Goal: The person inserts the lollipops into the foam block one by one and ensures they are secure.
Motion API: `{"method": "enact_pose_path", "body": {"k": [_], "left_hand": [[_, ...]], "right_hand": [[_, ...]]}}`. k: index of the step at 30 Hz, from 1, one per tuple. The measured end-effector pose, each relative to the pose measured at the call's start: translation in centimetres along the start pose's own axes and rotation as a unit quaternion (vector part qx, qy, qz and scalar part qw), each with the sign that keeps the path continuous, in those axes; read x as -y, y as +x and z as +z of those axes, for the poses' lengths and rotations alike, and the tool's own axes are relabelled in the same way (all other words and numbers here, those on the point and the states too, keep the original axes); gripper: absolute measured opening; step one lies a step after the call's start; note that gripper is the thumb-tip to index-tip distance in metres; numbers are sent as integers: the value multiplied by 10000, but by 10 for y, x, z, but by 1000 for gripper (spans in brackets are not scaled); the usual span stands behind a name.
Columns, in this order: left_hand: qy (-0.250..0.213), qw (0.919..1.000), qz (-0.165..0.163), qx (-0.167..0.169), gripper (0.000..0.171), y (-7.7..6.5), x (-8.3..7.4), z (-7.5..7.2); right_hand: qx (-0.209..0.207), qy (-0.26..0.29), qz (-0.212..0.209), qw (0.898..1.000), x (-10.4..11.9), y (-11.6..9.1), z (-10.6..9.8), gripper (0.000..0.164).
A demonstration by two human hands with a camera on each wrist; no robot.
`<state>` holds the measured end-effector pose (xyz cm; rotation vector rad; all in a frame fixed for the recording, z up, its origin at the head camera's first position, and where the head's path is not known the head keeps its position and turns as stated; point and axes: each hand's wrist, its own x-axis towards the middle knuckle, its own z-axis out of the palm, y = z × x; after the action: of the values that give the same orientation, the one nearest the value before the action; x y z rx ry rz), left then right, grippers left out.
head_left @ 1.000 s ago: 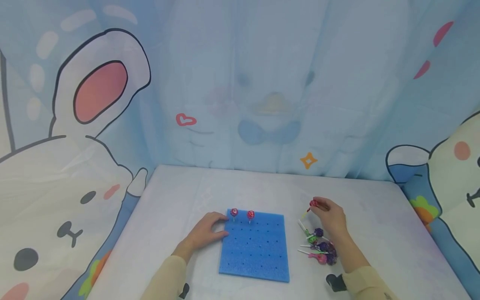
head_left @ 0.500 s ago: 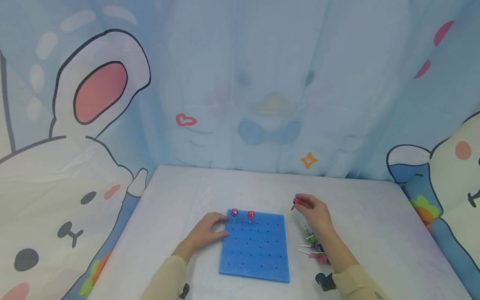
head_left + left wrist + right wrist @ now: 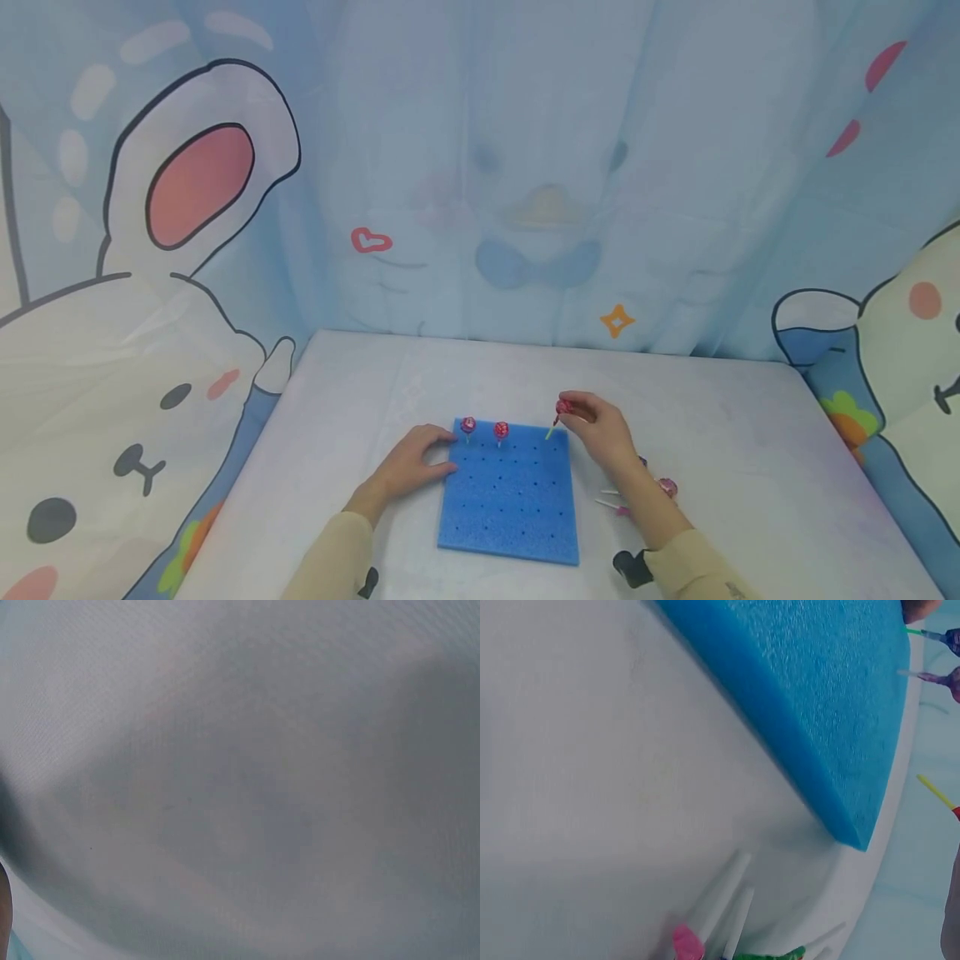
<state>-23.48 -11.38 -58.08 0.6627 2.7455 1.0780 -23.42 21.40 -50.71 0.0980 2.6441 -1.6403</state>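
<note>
My right hand (image 3: 600,429) pinches a red-wrapped lollipop (image 3: 562,407) by its head. Its yellow stick (image 3: 934,790) slants downward over the far right corner of a blue foam board (image 3: 510,500) with rows of small holes; whether the tip touches the foam I cannot tell. My left hand (image 3: 407,460) rests against the board's left edge, thumb and fingers apart. Two lollipops stand upright along the far edge, one at the left corner (image 3: 468,425) and one (image 3: 501,430) beside it. The left wrist view holds mostly blurred pale cloth.
Loose lollipops lie right of the board, partly hidden under my right forearm; a pink-purple one (image 3: 667,486) shows beyond it. White sticks (image 3: 724,900) from that pile point toward the board. A white cloth (image 3: 375,375) covers the table, with a cartoon-printed curtain (image 3: 540,125) behind.
My right hand has carried the red lollipop leftward from above the pile to the board's far right corner. The left hand and the board have stayed put.
</note>
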Motion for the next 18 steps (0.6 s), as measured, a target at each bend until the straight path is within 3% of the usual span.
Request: {"method": "enact_pose_path", "body": {"k": [18], "left_hand": [[-37,10000,18,12,47,-1,-1,-1]], "right_hand": [[132,-238,-257,9993,-4,0,24,31]]}}
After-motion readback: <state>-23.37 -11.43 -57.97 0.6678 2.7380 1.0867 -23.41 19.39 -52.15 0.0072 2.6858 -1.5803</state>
